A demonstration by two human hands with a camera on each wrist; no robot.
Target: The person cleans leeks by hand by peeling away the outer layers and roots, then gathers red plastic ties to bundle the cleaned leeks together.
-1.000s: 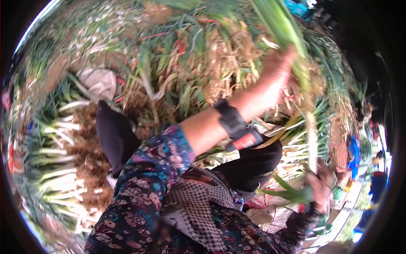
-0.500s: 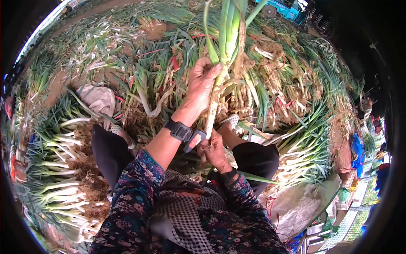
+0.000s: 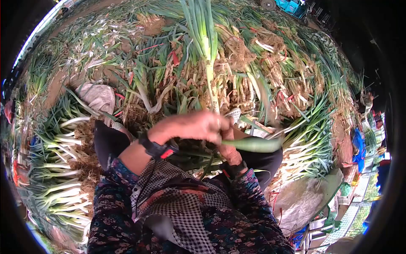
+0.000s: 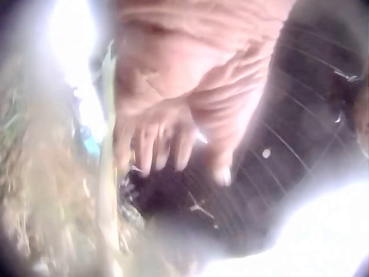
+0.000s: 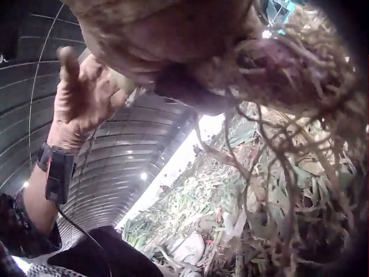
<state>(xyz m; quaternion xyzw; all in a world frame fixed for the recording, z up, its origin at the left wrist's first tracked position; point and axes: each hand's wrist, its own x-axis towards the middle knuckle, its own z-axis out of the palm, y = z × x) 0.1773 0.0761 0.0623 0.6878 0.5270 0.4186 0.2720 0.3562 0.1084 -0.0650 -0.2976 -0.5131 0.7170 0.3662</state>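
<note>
A long green onion stands upright in front of the person, green leaves at the top and pale stem below. At its lower end the right hand grips it, and shaggy roots hang beside that hand in the right wrist view. The left hand passes across just above the right hand, slightly blurred. Its palm and loosely extended fingers show in the left wrist view, with nothing between them. A blurred green leaf sticks out to the right from beside the hands.
Rows of trimmed green onions lie at the left, with another pile at the right. Untrimmed bundles with dry leaves cover the ground ahead. A pale sack lies at the lower right; a blue vehicle stands far back.
The green onion came from the right to the middle, and now stands upright. The left hand let go of its upper stem and moved down toward the right hand at its base.
</note>
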